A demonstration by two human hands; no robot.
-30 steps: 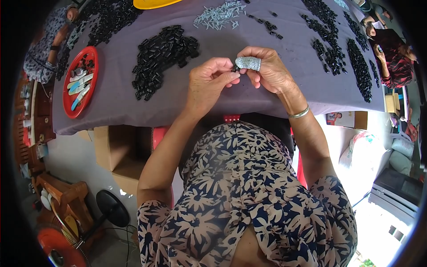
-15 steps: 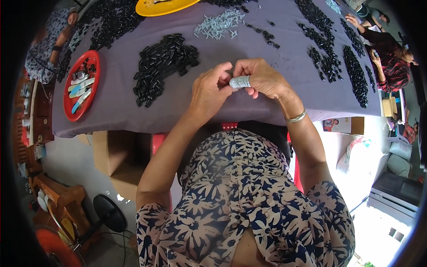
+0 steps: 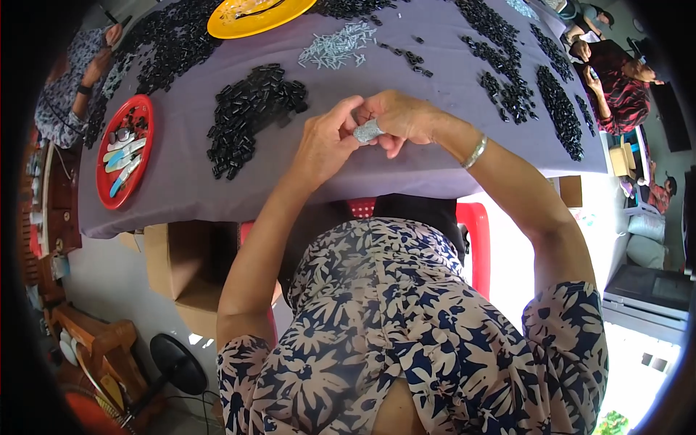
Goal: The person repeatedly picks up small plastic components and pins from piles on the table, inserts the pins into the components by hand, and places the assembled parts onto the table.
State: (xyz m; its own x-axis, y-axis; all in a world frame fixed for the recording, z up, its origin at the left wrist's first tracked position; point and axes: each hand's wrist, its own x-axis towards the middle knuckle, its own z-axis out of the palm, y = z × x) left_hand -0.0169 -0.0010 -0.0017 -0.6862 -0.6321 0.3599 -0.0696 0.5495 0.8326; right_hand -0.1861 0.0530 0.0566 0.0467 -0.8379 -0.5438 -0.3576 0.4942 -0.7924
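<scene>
My left hand and my right hand meet above the near part of the cloth-covered table, fingertips pinched together. A silvery wrapping covers my right thumb, which presses toward the left fingertips. Whatever sits between the fingers is too small or hidden to make out. A pile of short black tube-like pieces lies just left of my hands. Beyond them is a heap of small silver pin-like pieces.
At the left stands a red oval tray holding several blue-and-white handled tools. A yellow plate lies at the far side. More black pieces spread to the right. Co-workers sit at the left and right edges.
The whole view has shifted slightly. My right wrist has turned and its elbow swung outward, while the fingertips stay together and the silver-wrapped thumb tilts.
</scene>
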